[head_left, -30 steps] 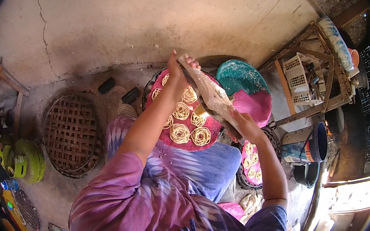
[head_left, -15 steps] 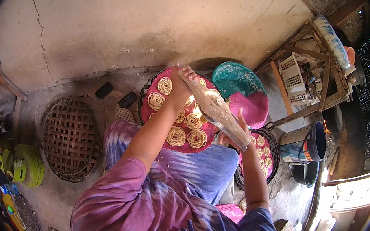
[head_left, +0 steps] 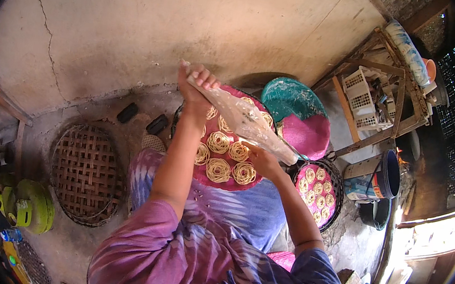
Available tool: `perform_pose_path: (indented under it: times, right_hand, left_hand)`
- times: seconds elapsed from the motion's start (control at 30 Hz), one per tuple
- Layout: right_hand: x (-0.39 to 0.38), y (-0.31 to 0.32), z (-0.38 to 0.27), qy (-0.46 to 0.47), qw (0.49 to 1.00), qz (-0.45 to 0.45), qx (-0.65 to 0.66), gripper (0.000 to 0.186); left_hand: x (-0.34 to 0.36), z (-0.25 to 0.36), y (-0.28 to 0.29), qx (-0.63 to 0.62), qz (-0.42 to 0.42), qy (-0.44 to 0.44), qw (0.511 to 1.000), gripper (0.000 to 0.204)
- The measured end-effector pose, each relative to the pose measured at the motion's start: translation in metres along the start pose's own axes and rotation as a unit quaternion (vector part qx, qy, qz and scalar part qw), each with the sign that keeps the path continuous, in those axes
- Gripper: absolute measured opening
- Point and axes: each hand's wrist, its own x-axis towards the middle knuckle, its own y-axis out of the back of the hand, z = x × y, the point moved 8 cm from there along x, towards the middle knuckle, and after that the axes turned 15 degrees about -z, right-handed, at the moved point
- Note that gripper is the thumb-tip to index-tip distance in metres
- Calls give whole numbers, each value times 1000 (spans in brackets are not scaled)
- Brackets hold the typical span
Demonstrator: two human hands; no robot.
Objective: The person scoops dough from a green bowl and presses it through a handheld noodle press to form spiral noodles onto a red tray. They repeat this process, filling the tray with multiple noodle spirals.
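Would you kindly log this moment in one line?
left hand: holds pale bag | right hand: beside strand coil | under coil: pink cloth

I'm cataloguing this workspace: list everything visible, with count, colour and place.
Large tray: 1, pink, dark rim, centre
Smaller tray: 1, pink, dark rim, right
Coiled nests: many, cream, on both trays
Long pale object: 1, whitish, over large tray, kind unclear
Basin: 1, teal, upper centre
Cloth: 1, pink, at basin
Woven basket: 1, brown, left
Gas cylinder: 1, green, lower left
Bucket: 1, blue and white, right
Pail: 1, black, below bucket
Crate: 1, white, upper right
Left hand: 1, gripping long pale object
Right hand: 1, near nests, contact unclear
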Motion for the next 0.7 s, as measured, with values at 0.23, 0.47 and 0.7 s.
perform_pose_path:
  times: [0.23,0.47,0.7]
  right_hand:
    - [-8,45,-28,-56,978,131,-153,38]
    - [-31,42,-13,-72,970,212,-90,9]
    - [-19,31,-7,-103,942,280,-156,15]
  left_hand:
    - [-37,118,-200,222,-293,28,930,67]
    - [-128,157,-245,404,-122,59,905,75]
    - [-192,155,-170,452,149,85,875,77]
